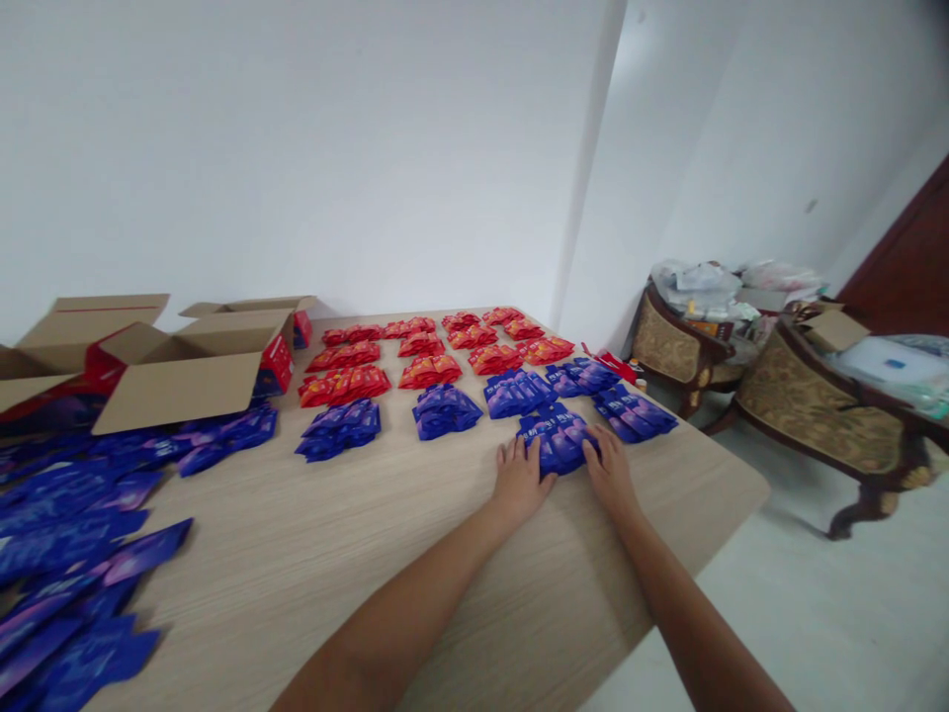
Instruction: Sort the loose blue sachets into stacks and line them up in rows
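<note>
A small fanned stack of blue pouches (556, 440) lies on the table near its right side. My left hand (521, 478) rests against its left edge, fingers curled at the side and thumb by the near edge. On the other side my right hand (611, 469) holds the right edge, so the stack sits between both hands. Just right of it is another blue pouch stack (635, 412). Behind it lies a further blue stack (520, 393), and a blue stack (446, 411) is off to the left.
Rows of red pouch stacks (430, 371) cover the table's back. Open cardboard boxes (185, 381) stand at the left, with a loose heap of blue pouches (74, 534) before them. Right of the table edge are patterned armchairs (822, 410) loaded with bags.
</note>
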`<state>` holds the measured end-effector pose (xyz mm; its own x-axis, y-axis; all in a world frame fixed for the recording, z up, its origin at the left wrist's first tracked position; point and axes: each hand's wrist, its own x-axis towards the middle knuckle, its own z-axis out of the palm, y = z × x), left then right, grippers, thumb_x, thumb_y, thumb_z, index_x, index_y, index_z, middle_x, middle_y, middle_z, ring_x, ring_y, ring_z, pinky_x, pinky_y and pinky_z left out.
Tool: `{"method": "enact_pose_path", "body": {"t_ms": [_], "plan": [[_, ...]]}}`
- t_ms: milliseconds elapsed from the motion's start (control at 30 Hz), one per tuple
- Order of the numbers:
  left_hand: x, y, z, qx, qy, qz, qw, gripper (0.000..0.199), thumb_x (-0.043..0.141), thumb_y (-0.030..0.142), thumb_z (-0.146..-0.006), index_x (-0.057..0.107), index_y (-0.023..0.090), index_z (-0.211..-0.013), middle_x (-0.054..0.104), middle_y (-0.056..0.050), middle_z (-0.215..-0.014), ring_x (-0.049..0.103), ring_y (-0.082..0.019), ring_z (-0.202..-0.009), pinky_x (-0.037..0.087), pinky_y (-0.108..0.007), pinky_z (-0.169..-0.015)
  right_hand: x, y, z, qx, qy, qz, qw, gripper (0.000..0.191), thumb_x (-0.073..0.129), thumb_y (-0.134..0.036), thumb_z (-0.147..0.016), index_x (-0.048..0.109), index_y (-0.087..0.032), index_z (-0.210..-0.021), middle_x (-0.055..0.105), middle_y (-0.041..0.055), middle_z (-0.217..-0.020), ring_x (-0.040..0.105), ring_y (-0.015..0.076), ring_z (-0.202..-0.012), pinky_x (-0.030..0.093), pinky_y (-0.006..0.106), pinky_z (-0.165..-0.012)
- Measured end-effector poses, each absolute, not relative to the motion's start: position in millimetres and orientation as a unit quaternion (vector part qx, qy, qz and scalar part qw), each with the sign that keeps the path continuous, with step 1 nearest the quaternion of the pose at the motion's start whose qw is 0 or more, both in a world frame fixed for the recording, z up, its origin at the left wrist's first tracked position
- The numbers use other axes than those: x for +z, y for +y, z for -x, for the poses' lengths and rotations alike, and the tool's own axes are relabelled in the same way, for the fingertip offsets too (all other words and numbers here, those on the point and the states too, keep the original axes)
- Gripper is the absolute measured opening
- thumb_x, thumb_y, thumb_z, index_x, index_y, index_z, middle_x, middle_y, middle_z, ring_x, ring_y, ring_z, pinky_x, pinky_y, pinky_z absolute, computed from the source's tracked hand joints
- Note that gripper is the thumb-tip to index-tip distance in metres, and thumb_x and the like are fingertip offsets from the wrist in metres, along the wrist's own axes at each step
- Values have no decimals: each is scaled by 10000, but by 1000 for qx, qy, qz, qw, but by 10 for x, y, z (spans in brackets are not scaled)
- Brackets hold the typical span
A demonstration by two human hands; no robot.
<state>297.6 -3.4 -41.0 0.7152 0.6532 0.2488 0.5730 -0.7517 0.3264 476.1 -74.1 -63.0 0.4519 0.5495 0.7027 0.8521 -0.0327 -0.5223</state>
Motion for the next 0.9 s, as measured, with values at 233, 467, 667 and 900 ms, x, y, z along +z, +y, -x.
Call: {"method": "enact_pose_path", "body": {"t_ms": [233,467,667,900], "plan": [[-379,-65,-2918,177,329,-918,131,682,467,394,-829,257,116,-1415,346,-177,-1444,267,-299,-1358,136,-494,-1122,-462,-887,-4649,-132,-575,695,411,495,460,-229,-773,538,-297,-1256,448,41,-1396,348,292,-1310,280,544,-1057],[-353,-94,-2923,168,331,-919,134,664,438,381,-833,265,73,-1395,339,-199,-1444,266,-302,-1361,120,-491,-1126,-472,-886,-4641,-118,-609,690,373,528,464,-117,-698,629,-303,-1164,462,14,-1397,365,285,-1306,311,523,-1042],[-378,-95,-2929,170,332,-920,119,634,429,394,-844,293,92,-1384,342,-200,-1441,266,-296,-1365,127,-490,-1123,-513,-854,-4685,-126,-614,679,382,433,438,-135,-766,672,-283,-1099,517,30,-1347,407,271,-1278,346,515,-1028],[-368,-102,-2923,168,329,-921,122,638,424,386,-833,301,85,-1382,354,-197,-1437,266,-296,-1365,124,-488,-1127,-545,-819,-4705,-134,-617,681,372,368,446,-186,-822,686,-297,-1077,575,41,-1283,424,273,-1266,376,525,-1009]]}}
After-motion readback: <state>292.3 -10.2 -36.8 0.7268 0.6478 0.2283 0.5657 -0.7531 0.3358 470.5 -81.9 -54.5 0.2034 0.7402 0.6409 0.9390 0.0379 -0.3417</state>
